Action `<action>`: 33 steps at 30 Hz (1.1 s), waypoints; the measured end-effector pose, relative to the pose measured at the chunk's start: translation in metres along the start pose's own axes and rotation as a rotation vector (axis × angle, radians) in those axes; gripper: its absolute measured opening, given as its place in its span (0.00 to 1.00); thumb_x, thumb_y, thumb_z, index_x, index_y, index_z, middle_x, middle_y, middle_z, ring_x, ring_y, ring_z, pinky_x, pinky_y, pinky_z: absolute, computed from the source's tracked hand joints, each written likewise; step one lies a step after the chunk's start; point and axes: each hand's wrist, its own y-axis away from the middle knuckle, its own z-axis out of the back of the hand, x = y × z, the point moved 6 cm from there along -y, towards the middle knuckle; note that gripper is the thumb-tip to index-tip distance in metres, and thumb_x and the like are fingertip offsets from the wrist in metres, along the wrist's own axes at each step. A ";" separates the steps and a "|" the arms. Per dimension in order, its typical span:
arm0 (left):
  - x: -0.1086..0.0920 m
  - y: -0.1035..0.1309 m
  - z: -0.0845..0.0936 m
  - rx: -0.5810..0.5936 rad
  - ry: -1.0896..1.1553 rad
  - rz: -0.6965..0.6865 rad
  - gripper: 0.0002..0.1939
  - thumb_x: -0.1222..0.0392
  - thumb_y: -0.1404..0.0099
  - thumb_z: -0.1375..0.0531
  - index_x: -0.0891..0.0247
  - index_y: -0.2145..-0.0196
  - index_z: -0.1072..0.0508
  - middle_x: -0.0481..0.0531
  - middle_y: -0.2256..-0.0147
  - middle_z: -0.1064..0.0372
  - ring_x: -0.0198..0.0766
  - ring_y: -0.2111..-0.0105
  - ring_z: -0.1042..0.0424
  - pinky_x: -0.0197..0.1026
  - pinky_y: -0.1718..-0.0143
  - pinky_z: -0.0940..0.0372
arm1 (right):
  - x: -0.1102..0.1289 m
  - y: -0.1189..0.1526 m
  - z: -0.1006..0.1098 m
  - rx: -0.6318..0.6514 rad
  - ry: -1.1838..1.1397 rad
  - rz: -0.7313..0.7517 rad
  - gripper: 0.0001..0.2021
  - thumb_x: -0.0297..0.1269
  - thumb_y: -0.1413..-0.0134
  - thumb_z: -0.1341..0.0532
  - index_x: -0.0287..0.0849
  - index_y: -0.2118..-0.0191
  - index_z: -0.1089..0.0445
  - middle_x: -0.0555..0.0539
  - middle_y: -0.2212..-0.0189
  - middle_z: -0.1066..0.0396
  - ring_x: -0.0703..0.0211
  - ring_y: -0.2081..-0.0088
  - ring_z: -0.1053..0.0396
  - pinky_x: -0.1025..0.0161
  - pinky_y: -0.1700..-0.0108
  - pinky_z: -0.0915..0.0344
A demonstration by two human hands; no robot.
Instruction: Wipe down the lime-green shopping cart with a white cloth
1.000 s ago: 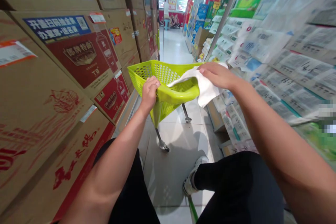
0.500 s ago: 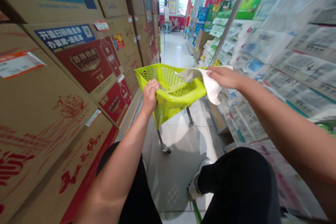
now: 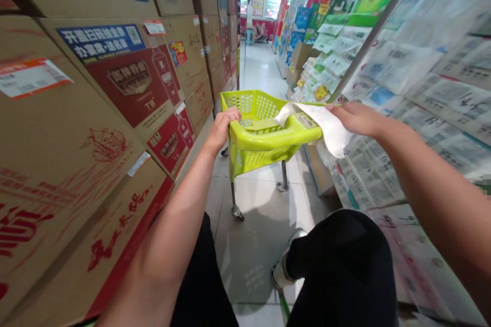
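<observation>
A lime-green plastic shopping cart (image 3: 261,139) on metal legs with casters stands in the aisle before me. My left hand (image 3: 223,126) is closed round the left corner of its rim. A white cloth (image 3: 333,125) drapes over the right side of the rim, and one end hangs down outside. My right hand (image 3: 355,116) lies on the cloth at the right edge, fingers bent over it and pressing it against the rim. The fingertips are partly hidden. Perforated walls show inside the basket.
Stacked cardboard cartons (image 3: 115,87) line the left side. On the right, a sloping rack (image 3: 383,25) holds plastic-wrapped packs (image 3: 433,97). My black-trousered knee (image 3: 345,265) is bent low over the tiled floor (image 3: 249,260). Farther along stand an open carton (image 3: 300,61) and more shelves.
My right hand has moved right along the rim with the cloth, uncovering a label on the handle. The cart has turned slightly and sits farther right. My left hand still grips its corner.
</observation>
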 end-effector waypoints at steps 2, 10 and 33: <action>0.003 0.003 0.000 -0.097 -0.047 0.035 0.27 0.43 0.26 0.54 0.57 0.78 0.34 0.55 0.68 0.28 0.46 0.60 0.27 0.50 0.47 0.33 | 0.008 0.019 0.002 -0.068 0.011 0.060 0.43 0.65 0.28 0.63 0.36 0.40 0.24 0.30 0.51 0.20 0.36 0.52 0.23 0.44 0.52 0.30; -0.022 0.031 0.022 -0.576 -0.198 0.065 0.31 0.35 0.23 0.58 0.57 0.45 0.27 0.59 0.46 0.26 0.48 0.44 0.26 0.52 0.41 0.31 | 0.061 0.081 0.005 -0.275 -0.041 0.177 0.36 0.60 0.26 0.61 0.50 0.28 0.35 0.40 0.38 0.25 0.31 0.43 0.24 0.38 0.49 0.27; -0.101 0.026 -0.078 -0.156 -0.706 -0.196 0.35 0.37 0.24 0.52 0.61 0.30 0.40 0.66 0.33 0.37 0.59 0.29 0.42 0.64 0.25 0.56 | 0.097 0.131 0.003 -0.491 -0.331 0.408 0.23 0.50 0.26 0.50 0.51 0.39 0.25 0.42 0.44 0.21 0.37 0.44 0.24 0.39 0.42 0.30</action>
